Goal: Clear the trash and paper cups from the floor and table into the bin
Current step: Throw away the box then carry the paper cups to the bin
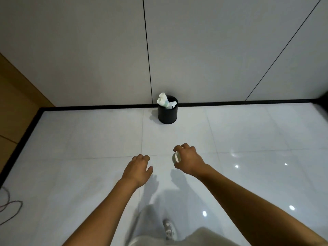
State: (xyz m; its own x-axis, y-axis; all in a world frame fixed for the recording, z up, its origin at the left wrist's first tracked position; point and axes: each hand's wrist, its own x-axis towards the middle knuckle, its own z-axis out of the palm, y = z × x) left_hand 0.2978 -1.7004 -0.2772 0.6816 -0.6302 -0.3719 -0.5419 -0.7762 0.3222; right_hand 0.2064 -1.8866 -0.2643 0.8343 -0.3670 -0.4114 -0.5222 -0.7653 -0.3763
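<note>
Right hand (pixel 188 159) grasps paper cup (pixel 176 157) | left hand (pixel 139 168) loose | bin (pixel 167 113) ahead against wall (pixel 195 50), floor (pixel 248 132) between

Beyond the fingers, glossy white floor tiles (pixel 248 132) ran to a black skirting strip (pixel 99 107) at the foot of a pale grey panelled wall (pixel 195 50) split by thin dark seams. Far left of the fingers stood a brown wooden panel (pixel 16 96). Ceiling lights glinted on tiles to their right; a thin cable (pixel 12 208) lay low left.
</note>
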